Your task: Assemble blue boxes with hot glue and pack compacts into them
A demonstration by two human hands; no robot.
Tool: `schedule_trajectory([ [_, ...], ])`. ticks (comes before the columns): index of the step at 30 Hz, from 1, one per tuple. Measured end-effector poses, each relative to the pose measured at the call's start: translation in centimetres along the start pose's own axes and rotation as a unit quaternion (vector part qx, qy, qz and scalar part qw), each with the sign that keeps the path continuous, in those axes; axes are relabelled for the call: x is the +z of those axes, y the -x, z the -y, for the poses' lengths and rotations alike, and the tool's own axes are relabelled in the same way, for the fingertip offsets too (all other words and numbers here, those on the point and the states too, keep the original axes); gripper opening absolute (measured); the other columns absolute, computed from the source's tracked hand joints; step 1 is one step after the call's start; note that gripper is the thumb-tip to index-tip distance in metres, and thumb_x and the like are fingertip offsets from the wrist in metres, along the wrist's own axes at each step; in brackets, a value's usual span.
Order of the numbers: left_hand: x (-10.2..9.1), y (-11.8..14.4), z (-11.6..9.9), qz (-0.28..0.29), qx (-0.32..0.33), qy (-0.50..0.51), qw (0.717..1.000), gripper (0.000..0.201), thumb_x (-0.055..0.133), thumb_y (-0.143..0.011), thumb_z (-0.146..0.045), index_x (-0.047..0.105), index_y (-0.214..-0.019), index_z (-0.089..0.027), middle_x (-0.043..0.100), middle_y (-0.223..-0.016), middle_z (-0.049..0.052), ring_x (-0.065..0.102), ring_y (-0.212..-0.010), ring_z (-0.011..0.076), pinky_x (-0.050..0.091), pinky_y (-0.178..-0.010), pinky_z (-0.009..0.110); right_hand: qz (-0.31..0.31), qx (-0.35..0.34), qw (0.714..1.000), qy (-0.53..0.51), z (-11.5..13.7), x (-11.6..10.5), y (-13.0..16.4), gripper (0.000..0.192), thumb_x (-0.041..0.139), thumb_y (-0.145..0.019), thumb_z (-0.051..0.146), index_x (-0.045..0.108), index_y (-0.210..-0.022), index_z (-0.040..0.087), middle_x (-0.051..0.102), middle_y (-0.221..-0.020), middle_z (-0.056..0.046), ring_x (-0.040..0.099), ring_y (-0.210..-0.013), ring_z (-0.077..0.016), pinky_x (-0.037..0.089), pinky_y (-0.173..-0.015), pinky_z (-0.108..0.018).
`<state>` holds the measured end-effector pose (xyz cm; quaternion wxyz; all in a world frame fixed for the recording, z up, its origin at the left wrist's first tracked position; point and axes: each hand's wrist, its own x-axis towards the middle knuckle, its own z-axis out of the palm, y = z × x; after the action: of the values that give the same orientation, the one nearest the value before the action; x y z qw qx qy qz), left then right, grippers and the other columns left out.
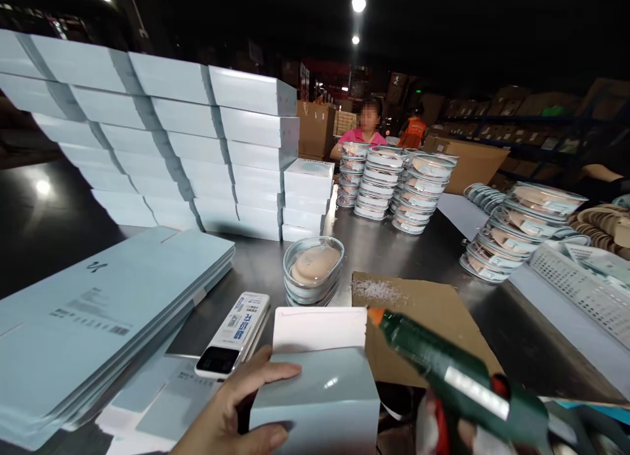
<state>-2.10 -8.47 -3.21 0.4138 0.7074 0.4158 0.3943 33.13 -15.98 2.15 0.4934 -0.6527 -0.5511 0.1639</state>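
Observation:
My left hand grips a light-blue carton at its left side, thumb on the near face and fingers on top. The carton's white end flap stands up at the far end. In my right hand, mostly hidden at the bottom edge, is a dark green hot glue gun. Its orange nozzle points left, at the flap's right edge; whether it touches I cannot tell. Just beyond the flap stands a short stack of clear oval cases with a beige pad inside.
Flat light-blue cartons are piled at left, beside a white device with a dark screen. Closed boxes form a wall behind. A cardboard sheet lies right of centre. Stacked cases and a white basket stand farther off. A person is across the table.

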Motion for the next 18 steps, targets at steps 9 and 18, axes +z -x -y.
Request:
schedule_trajectory([
  [9,-0.7,-0.5,-0.6,0.069,0.02,0.016,0.997,0.047,0.089,-0.071,-0.044,0.079,-0.116,-0.034,0.065,-0.146,0.011,0.065,-0.127,0.0373,0.056,-0.101,0.046,0.024,0.235,0.967,-0.1,-4.5,-1.7,-5.2,0.033,0.069,-0.082,0.059,0.073,-0.084,0.026,0.068,-0.053,-0.002,0.066,-0.045,-0.0216,0.05,-0.043,-0.029],
  [18,2.8,0.4,0.1,-0.032,-0.028,0.131,0.99,0.046,0.08,-0.078,-0.06,0.071,-0.111,-0.03,0.052,-0.154,0.011,0.055,-0.137,0.0388,0.048,-0.109,0.049,0.116,-0.014,0.953,-0.278,0.8,9.4,3.0,0.086,0.057,-0.087,0.075,0.025,-0.157,0.036,0.068,-0.13,-0.01,0.075,-0.104,-0.0236,0.061,-0.082,-0.036],
])
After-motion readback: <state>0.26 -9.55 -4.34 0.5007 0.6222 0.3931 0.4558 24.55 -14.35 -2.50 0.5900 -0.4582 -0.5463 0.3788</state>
